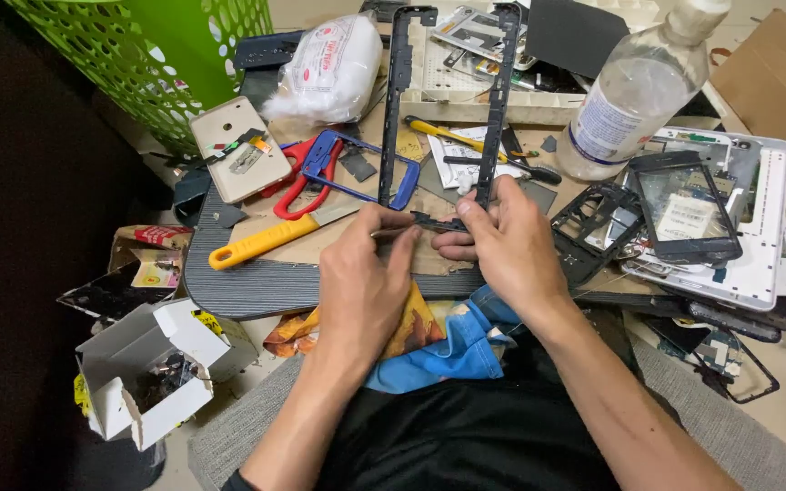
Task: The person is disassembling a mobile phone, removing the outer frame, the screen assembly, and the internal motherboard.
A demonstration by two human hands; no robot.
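Observation:
A long dark phone frame (495, 100) stands on end over the cluttered wooden board (256, 282), its two side rails running up the middle of the view. My left hand (366, 277) and my right hand (502, 241) both pinch its near bottom edge, thumbs on top. A thin metal tool tip shows between my left fingers at the frame's lower left corner.
A yellow-handled blade (261, 241), red scissors (297, 186), a blue phone frame (370, 168), a gold back cover (238, 150), a clear plastic bottle (634, 91), stacked phone parts (693, 214), a green basket (166, 55) and a white box (147, 368) surround my hands.

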